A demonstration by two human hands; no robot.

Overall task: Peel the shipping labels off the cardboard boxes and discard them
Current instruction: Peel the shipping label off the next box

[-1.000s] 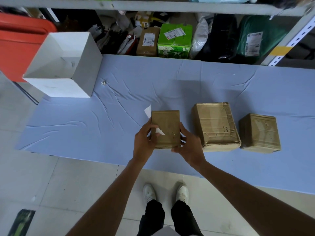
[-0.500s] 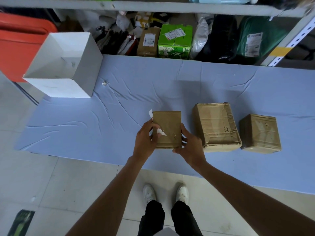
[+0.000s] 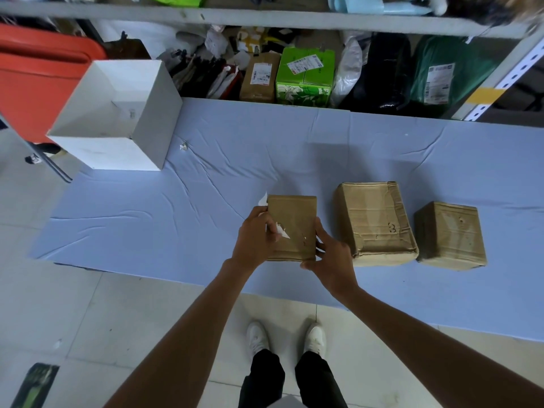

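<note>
Pinching the torn white shipping label (image 3: 282, 231) at the small cardboard box's (image 3: 293, 222) left edge on the blue cloth (image 3: 176, 219), the left hand (image 3: 255, 235) curls shut while the right hand (image 3: 334, 259) clasps its near right corner, beside two more cardboard boxes (image 3: 374, 222).

Bare blue bench (image 3: 141, 219) stretching left of the small box (image 3: 291, 228), white bin (image 3: 117, 113) far back-left of it, paper scrap (image 3: 183, 146) back-left too, larger box (image 3: 374, 222) just right of it, third box (image 3: 449, 234) farther right, shelf rail (image 3: 265, 17) overhead behind.
</note>
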